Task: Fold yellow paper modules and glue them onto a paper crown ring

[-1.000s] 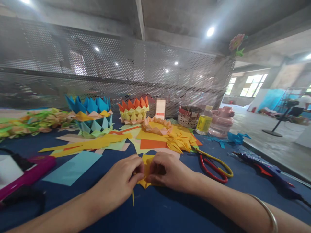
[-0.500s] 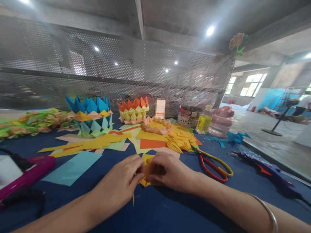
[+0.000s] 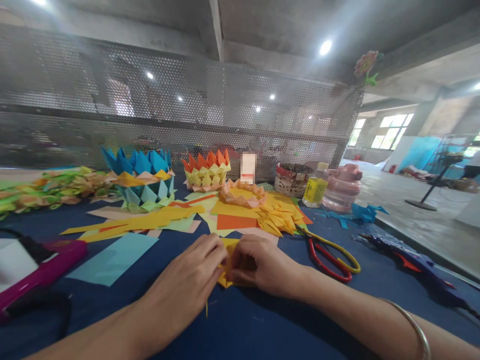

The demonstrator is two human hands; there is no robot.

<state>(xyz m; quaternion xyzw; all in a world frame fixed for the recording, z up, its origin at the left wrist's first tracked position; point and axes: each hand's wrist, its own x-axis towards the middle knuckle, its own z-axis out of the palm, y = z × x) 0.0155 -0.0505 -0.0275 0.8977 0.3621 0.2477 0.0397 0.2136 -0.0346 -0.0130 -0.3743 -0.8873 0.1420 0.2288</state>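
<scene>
Between my two hands is a small folded piece of yellow paper [image 3: 226, 280], close above the dark blue table [image 3: 240, 325]. My left hand [image 3: 197, 275] has its fingers closed at the paper's left side, with the fingertips partly hidden. Thumb and fingers of my right hand [image 3: 258, 260] pinch the paper's right side. Under my left hand a thin yellow strip [image 3: 206, 308] shows. Scissors with red and yellow handles [image 3: 333, 257] lie to the right of my right hand. A light blue paper sheet [image 3: 114, 260] lies left of my left hand.
Behind my hands stand a blue folded-paper basket [image 3: 140, 182], an orange and yellow one [image 3: 207, 170] and a peach paper ring [image 3: 243, 194]. Yellow folded pieces [image 3: 279, 217] lie nearby. Bottles stand back right. A magenta glue gun [image 3: 41, 270] lies left, a dark tool [image 3: 416, 267] right.
My left hand has turned slightly and its fingers have moved right, closer to my right hand on the yellow paper. My right hand has hardly moved.
</scene>
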